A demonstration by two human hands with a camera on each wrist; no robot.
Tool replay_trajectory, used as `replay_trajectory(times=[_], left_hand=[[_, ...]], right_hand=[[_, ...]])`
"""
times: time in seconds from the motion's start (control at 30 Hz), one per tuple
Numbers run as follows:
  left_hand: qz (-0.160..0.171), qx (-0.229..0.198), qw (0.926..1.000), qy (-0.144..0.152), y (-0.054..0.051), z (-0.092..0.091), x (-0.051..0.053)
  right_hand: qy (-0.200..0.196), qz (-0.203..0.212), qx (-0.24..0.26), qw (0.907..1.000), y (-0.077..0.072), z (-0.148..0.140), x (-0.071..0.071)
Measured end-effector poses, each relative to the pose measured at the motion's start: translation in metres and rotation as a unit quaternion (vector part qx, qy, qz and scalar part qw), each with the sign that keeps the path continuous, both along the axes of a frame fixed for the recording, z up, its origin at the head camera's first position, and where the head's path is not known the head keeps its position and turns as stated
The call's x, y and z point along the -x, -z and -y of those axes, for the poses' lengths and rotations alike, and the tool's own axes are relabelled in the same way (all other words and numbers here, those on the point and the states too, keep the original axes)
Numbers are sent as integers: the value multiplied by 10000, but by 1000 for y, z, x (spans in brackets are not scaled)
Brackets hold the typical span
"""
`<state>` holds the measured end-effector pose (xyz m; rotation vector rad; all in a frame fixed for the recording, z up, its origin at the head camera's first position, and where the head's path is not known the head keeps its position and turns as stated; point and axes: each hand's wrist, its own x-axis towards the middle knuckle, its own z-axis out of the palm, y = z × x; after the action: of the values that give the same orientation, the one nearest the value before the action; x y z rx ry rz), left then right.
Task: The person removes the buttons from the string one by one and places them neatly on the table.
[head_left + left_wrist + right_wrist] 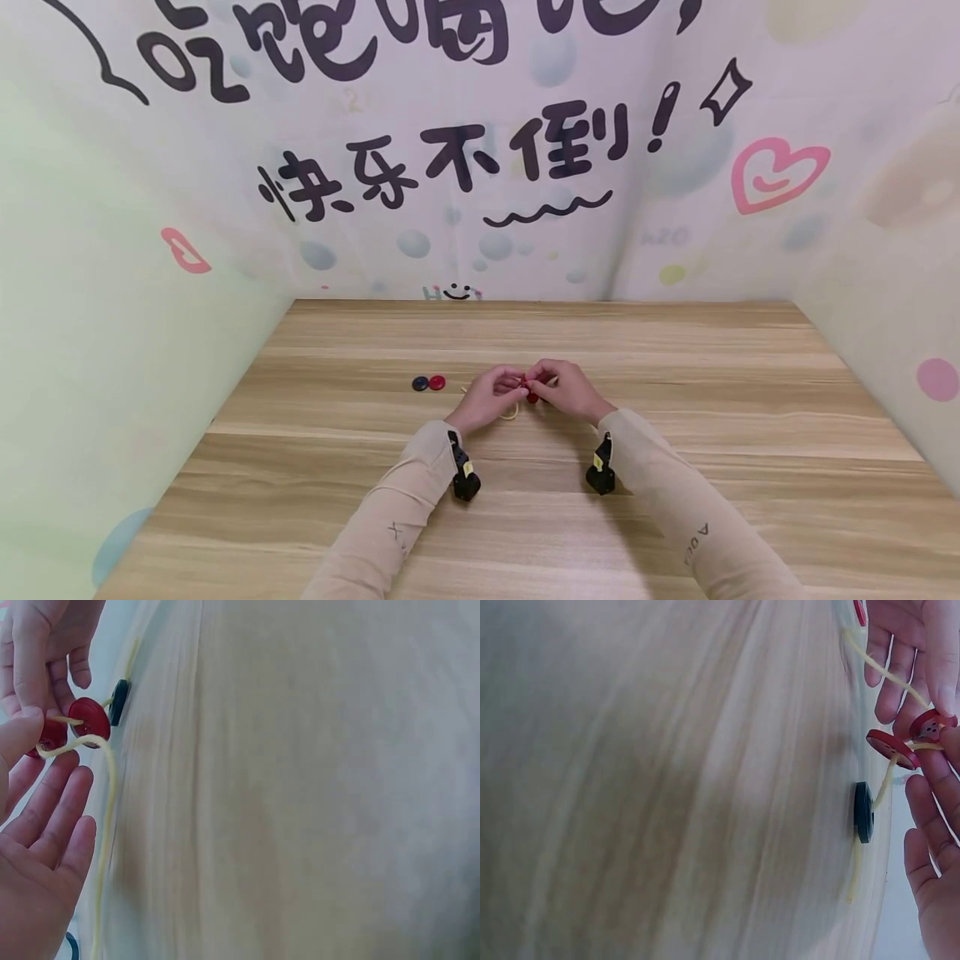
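Over the middle of the table, both hands meet at a red button and a yellow cord. My left hand pinches this button between thumb and fingertips. Opposite it, my right hand pinches the cord close against the button, though fingertips partly hide the grip. A second red button hangs tilted on the cord just below the fingers. Further along, a dark green button is strung on the same cord, edge-on to the right wrist view. The cord's long tail runs off past my left hand.
Left of the hands, a dark button and another red button lie side by side on the wooden table. A printed cloth wall rises behind the table's back edge. Both wrists wear black cameras.
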<state>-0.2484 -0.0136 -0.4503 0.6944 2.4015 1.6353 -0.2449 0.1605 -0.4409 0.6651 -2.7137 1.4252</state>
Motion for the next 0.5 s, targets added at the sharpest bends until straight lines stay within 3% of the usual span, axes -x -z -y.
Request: replay_trajectory(times=[0.17, 0.5], left_hand=[[61, 61, 10000, -24, 0, 5, 2], [66, 365, 9987, -346, 1, 23, 7]], right_hand=[[85, -15, -98, 9999, 1, -1, 0], [211, 84, -219, 9995, 3, -4, 0]])
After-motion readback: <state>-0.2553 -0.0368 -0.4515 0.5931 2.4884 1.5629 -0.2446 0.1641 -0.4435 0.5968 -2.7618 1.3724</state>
